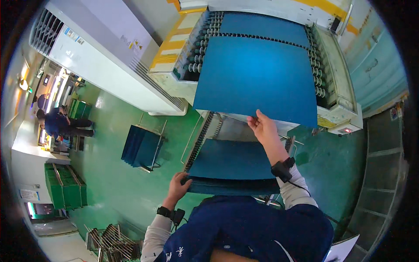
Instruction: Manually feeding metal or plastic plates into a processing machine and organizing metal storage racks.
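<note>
A large blue panel [262, 74] lies on the roller conveyor, its near edge jutting out toward me. My right hand [264, 127] is at that near edge, palm turned up and fingers apart; whether the fingertips touch the panel I cannot tell. Below it stands a slotted rack [201, 139] holding several dark blue panels [231, 159] in a stack. At the stack's near left corner is my left hand [177, 187], fingers loosely bent and apart, next to the rack's side. Each wrist wears a black strapped device.
Another blue panel [264, 26] lies farther back on the conveyor rollers [316, 70]. A tall white cabinet [109, 56] stands left of it. On the green floor is a second rack of panels [142, 146]. Far left, a person [61, 122] works near green crates [65, 185].
</note>
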`<state>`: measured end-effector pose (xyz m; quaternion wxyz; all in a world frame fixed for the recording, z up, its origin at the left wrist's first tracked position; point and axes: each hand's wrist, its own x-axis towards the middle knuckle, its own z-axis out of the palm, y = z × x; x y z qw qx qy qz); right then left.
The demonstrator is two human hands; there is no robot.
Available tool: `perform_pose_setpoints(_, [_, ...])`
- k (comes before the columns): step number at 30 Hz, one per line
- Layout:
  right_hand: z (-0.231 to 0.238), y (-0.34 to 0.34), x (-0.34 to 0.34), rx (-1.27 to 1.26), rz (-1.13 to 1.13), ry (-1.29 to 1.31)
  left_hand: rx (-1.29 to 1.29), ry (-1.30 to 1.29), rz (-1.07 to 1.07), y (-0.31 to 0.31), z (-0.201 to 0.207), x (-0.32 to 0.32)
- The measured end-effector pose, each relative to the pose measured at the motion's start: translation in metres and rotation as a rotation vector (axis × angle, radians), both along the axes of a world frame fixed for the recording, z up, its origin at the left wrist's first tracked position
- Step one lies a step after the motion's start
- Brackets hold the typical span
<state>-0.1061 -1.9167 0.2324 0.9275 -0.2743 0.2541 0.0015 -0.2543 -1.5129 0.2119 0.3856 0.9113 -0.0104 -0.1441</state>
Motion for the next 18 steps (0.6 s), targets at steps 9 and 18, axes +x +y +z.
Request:
perform_pose_setpoints(9, [-0.004, -0.011, 0.007, 0.003, 0.047, 0.051, 0.007, -0.044, -0.024, 0.002, -0.007, 0.000])
perform_pose_setpoints(18, [-0.003, -0.010, 0.021, 0.014, -0.017, 0.000, 0.030, -0.037, 0.034, 0.003, -0.006, -0.002])
